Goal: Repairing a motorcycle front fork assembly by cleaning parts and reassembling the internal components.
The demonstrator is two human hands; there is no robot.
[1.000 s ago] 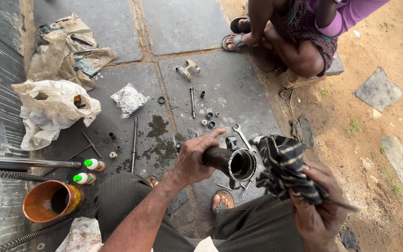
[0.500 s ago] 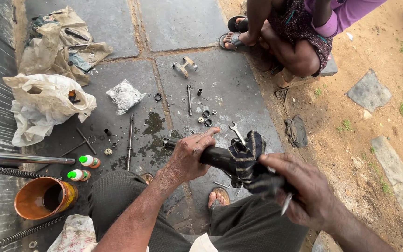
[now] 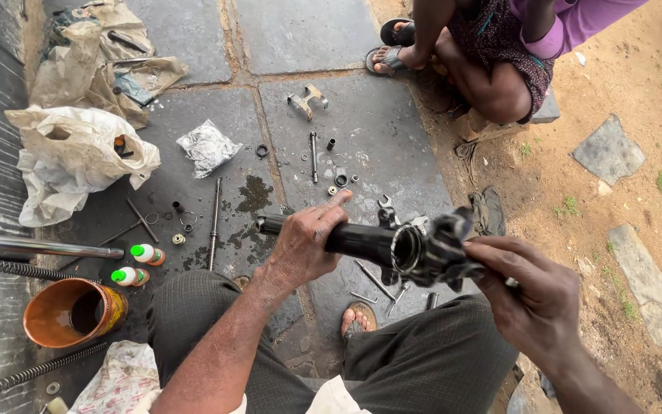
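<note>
The left hand (image 3: 304, 245) is closed around the middle of a black metal tube (image 3: 346, 238), thumb under and fingers over it, holding it roughly level above the person's knees and over the near edge of the stone floor (image 3: 392, 130). The right hand (image 3: 530, 295) is bunched around a dark checked rag (image 3: 450, 249) pressed at the tube's open mouth; whether the cloth goes inside the bore or only covers the rim I cannot tell. The tube looks like rigid steel, fairly heavy for its length, with a smooth painted wall that is probably oily, given the dark wet stain (image 3: 254, 195) on the slab beyond it, so it would likely slip in a loose grip; the mid-shaft hold, near its balance, seems the sound place to take it, with the flanged open end kept free. The rag is soft, limp and thin, and folds to any shape. On the grey slabs lie hard small parts: a long thin rod (image 3: 214, 222), a bolt (image 3: 313, 156), washers and rings, a spanner (image 3: 385, 203). Toward the floor's left edge sit two crumpled plastic bags (image 3: 78, 157), a shiny steel tube (image 3: 40, 248), a coil spring (image 3: 28, 373), two green-capped bottles (image 3: 138, 264) and an orange tub (image 3: 70, 310). Another person's sandalled foot (image 3: 392, 57) rests at the far edge.
</note>
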